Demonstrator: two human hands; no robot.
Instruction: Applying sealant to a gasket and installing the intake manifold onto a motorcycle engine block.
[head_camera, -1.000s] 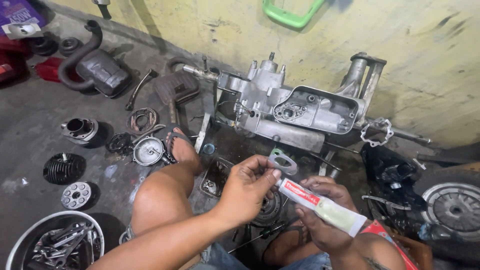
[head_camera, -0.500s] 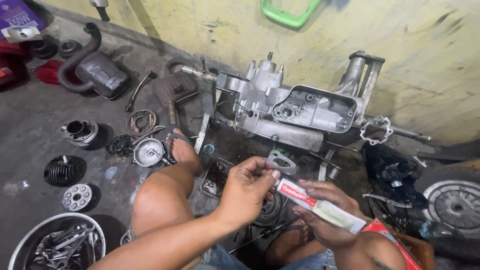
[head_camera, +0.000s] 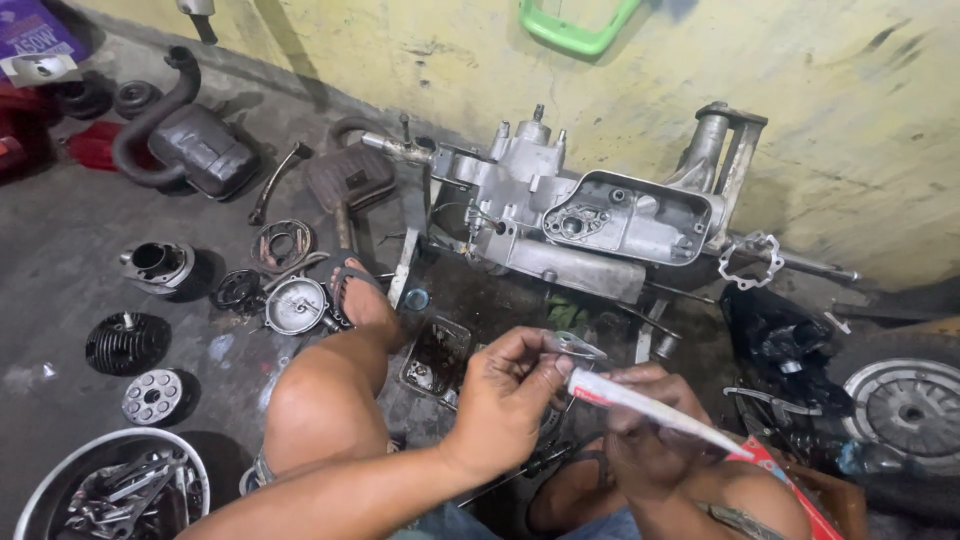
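I sit on the floor with my knees bent. My right hand (head_camera: 650, 445) grips a white and red tube (head_camera: 655, 408) by its body. My left hand (head_camera: 505, 400) pinches the tube's tip with thumb and fingers. A small thin grey gasket-like piece (head_camera: 578, 346) shows just above those fingertips; I cannot tell whether it is held or lies behind them. A bare metal engine case (head_camera: 600, 225) with an open cover stands on the floor against the yellow wall, beyond both hands.
A foot in a sandal (head_camera: 355, 290) rests by a round metal part (head_camera: 296, 306). A black exhaust (head_camera: 190, 140), a finned cylinder head (head_camera: 125, 342), a disc (head_camera: 152, 396), a bowl of tools (head_camera: 110, 490), a small parts tray (head_camera: 435, 358) and a wheel (head_camera: 905, 405) lie around.
Both hands with the tube sit slightly lower and more to the right in view. The left fingers stay at the tube's tip, and the grip looks the same.
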